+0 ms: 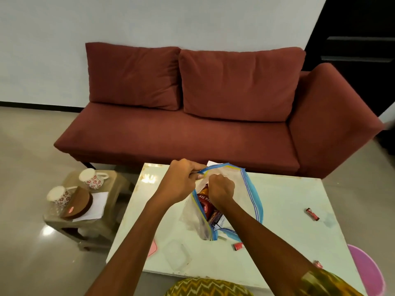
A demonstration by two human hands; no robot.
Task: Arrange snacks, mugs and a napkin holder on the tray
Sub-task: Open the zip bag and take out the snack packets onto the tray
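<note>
A clear zip bag (pixel 245 189) with blue edges lies open on the white table (pixel 284 201). Red snack packets (pixel 206 205) show inside it. My left hand (pixel 181 180) pinches the bag's far rim and holds it open. My right hand (pixel 221 190) reaches into the bag's mouth, fingers closed; what they grip is hidden. Small red wrapped sweets lie on the table, one at the right (pixel 312 214), one near the bag (pixel 238 246), one at the front edge (pixel 317 263). Two floral mugs (pixel 92 178) (pixel 58 195) stand upside down on a low side table (pixel 94 223), beside a brown holder (pixel 78 205).
A clear plastic container (pixel 178 254) and a pink item (pixel 153 248) lie near the table's front left. A red sofa (pixel 192 133) stands behind the table. White paper (pixel 97 205) lies under the brown holder. A pink stool (pixel 365 272) stands at the lower right.
</note>
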